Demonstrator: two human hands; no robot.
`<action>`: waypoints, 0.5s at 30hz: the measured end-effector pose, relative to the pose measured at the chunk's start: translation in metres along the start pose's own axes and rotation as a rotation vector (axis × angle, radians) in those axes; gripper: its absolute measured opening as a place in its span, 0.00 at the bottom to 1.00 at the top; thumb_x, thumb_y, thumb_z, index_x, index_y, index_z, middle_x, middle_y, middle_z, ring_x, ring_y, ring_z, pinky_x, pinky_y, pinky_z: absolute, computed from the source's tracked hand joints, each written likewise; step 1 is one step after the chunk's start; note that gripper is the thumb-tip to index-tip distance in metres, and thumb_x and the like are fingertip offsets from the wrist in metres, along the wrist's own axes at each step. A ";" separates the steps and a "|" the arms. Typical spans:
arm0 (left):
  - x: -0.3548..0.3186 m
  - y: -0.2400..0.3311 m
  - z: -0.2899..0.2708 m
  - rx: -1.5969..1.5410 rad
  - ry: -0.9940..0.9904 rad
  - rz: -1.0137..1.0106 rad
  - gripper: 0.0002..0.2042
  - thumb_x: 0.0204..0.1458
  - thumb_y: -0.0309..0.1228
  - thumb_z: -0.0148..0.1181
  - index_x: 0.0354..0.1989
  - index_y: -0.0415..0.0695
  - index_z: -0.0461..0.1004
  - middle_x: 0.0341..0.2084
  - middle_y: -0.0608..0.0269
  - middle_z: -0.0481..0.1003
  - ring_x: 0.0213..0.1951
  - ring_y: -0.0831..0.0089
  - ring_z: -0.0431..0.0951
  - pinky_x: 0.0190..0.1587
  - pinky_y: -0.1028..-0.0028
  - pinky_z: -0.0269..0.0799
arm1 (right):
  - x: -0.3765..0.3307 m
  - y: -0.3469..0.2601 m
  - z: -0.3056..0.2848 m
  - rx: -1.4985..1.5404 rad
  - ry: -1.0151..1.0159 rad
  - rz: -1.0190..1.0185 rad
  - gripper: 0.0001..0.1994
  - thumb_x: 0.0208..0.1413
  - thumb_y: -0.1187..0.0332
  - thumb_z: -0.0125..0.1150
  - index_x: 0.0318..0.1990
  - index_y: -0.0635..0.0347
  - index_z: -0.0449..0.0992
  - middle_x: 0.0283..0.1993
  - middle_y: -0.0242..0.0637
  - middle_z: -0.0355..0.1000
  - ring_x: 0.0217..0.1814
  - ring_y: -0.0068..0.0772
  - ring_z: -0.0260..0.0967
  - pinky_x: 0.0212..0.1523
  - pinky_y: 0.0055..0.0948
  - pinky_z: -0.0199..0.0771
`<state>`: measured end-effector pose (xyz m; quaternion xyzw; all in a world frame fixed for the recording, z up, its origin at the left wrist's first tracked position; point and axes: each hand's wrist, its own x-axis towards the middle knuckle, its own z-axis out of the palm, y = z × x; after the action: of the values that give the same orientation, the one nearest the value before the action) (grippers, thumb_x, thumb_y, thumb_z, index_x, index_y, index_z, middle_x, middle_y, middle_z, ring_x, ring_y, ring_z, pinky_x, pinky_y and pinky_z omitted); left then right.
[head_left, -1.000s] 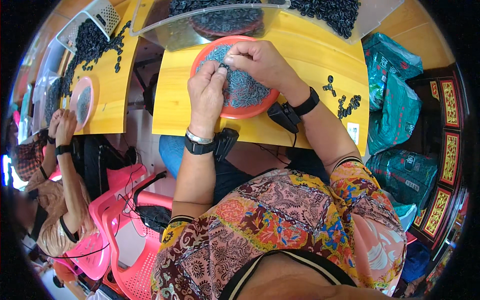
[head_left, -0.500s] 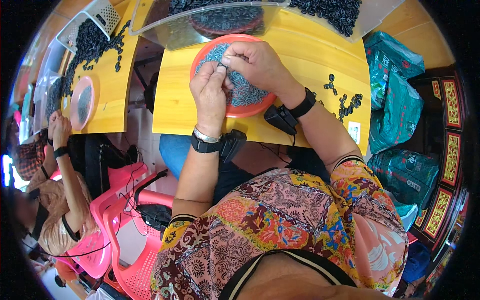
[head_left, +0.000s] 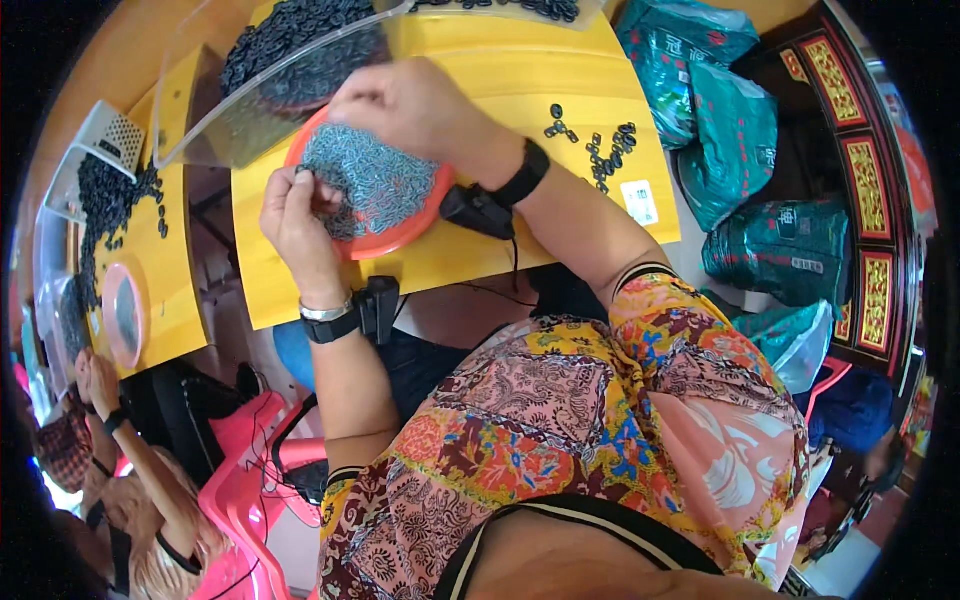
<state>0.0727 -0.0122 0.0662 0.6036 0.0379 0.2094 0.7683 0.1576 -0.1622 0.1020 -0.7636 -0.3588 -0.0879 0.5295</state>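
An orange-red bowl stands on the yellow table, filled with small grey screw-like pieces. My left hand is at the bowl's left side, thumb and forefinger pinched on a small black part that barely shows at the fingertips. Above the far part of the bowl is my right hand, its fingers bent and smeared by motion. Whether anything is in those fingers is hidden. Both wrists wear dark bands with small black boxes beside them.
A clear plastic bin of black oval parts stands behind the bowl. Loose black parts lie right on the table, near a white label. Green bags stand at the right. At left, a co-worker's hands are by a pink bowl.
My hands have come apart: the right has lifted toward the bowl's far side, the left stays at its left rim. The whole view has swung, shifting the table leftward in the picture.
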 end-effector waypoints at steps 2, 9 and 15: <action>-0.001 0.003 -0.001 0.014 0.009 0.011 0.06 0.53 0.26 0.47 0.26 0.40 0.68 0.18 0.66 0.67 0.21 0.80 0.67 0.25 0.81 0.62 | 0.000 0.008 -0.026 -0.165 0.071 -0.009 0.09 0.48 0.64 0.59 0.31 0.60 0.78 0.22 0.35 0.72 0.23 0.23 0.67 0.27 0.24 0.68; 0.001 0.005 -0.003 0.023 0.017 0.018 0.06 0.53 0.27 0.48 0.26 0.40 0.68 0.17 0.67 0.67 0.21 0.80 0.68 0.25 0.82 0.61 | -0.059 0.047 -0.136 -0.782 -0.005 0.313 0.10 0.46 0.61 0.60 0.31 0.57 0.77 0.22 0.37 0.72 0.24 0.31 0.70 0.27 0.27 0.68; 0.006 -0.003 -0.008 0.050 0.016 -0.010 0.07 0.53 0.28 0.47 0.26 0.40 0.68 0.18 0.66 0.68 0.21 0.78 0.68 0.26 0.81 0.61 | -0.082 0.070 -0.131 -0.770 -0.093 0.796 0.10 0.39 0.59 0.64 0.27 0.53 0.78 0.23 0.37 0.73 0.27 0.39 0.71 0.31 0.34 0.70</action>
<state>0.0762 -0.0031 0.0621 0.6208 0.0524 0.2093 0.7537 0.1753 -0.3265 0.0635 -0.9818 -0.0076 0.0277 0.1880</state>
